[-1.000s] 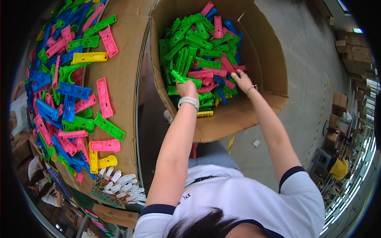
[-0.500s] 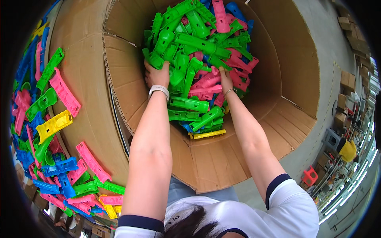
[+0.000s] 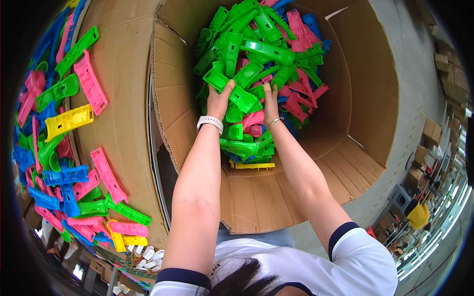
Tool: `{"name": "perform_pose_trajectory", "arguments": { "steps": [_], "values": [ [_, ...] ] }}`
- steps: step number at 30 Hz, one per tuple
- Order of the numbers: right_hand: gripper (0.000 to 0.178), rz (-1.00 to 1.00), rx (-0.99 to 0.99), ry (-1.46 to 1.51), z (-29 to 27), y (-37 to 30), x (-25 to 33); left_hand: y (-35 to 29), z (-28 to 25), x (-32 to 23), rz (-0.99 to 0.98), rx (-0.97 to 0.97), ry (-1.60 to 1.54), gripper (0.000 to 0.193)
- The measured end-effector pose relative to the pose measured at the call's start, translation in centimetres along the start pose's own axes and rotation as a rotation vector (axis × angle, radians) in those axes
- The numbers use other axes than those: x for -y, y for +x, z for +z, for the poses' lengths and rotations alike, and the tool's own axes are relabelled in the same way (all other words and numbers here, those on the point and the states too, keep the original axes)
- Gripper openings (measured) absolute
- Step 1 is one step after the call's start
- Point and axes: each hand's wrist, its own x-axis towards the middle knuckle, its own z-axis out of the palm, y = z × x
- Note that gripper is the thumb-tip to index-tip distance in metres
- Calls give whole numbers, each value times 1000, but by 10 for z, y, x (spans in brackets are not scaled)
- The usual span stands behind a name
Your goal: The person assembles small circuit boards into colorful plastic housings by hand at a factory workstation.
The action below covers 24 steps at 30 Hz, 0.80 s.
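Green plastic pieces (image 3: 247,59) fill most of a big cardboard box (image 3: 375,98), with pink pieces (image 3: 301,34) and a few blue pieces (image 3: 312,22) mixed in. Both arms reach up from the bottom edge into the box.

The left hand (image 3: 218,101) has a white watch (image 3: 210,122) on its wrist. Its fingers are curled around a flat green piece (image 3: 232,91) on top of the pile, with the thumb pressed on the upper side. The right hand (image 3: 270,104) wears a thin bracelet (image 3: 274,121). It sits just beside the left hand, and its fingers push down into the pile, so they are partly hidden. They touch green and pink pieces, but you cannot tell if they are gripping one. The 2 hands are close together, with green pieces between them.

At the near edge of the pile, 1 yellow piece (image 3: 252,166) lies flat on the brown bottom of the box.

To the left of the box there is a bench (image 3: 126,74) covered with cardboard. More plastic pieces lie spread on it: a pink one (image 3: 90,82), a yellow one (image 3: 69,121), a green one (image 3: 76,52) and a heap of blue ones (image 3: 61,176). They are well apart from both hands.

The person wears a white shirt (image 3: 345,274) with dark edges on the sleeves. To the right is a grey floor (image 3: 424,79), with small brown boxes (image 3: 447,64) far off.
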Motion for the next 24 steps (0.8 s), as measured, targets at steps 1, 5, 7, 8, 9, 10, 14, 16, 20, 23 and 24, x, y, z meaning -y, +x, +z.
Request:
{"name": "perform_pose_trajectory", "arguments": {
  "steps": [1,5,7,8,9,10,14,16,20,23,24],
  "values": [
    [92,-8,25,-8,0,7,2,4,-1,10,102,23,-59,73],
    [60,195,305,140,4,11,4,-7,2,10,193,142,-373,53],
    [54,224,391,136,-8,-4,31,-24,14,-10,139,254,-413,56],
    [54,204,416,154,-25,-3,35,-35,26,-28,92,258,-315,57],
    [57,79,431,105,-27,-12,42,-44,33,-36,149,242,-315,56],
    [58,152,450,218,-30,-24,54,-55,35,-45,175,249,-271,56],
    [64,81,434,334,-50,-56,110,-125,38,-105,332,180,-241,58],
    [66,13,546,401,-64,-64,150,-157,39,-137,501,89,-272,59],
    [60,-106,737,235,-13,-118,250,-214,-21,-205,635,-6,-481,64],
    [49,-250,870,116,71,-201,310,-235,-82,-232,885,-109,-652,66],
    [47,-377,895,58,95,-226,328,-250,-109,-249,961,-72,-747,64]
  ]
}}
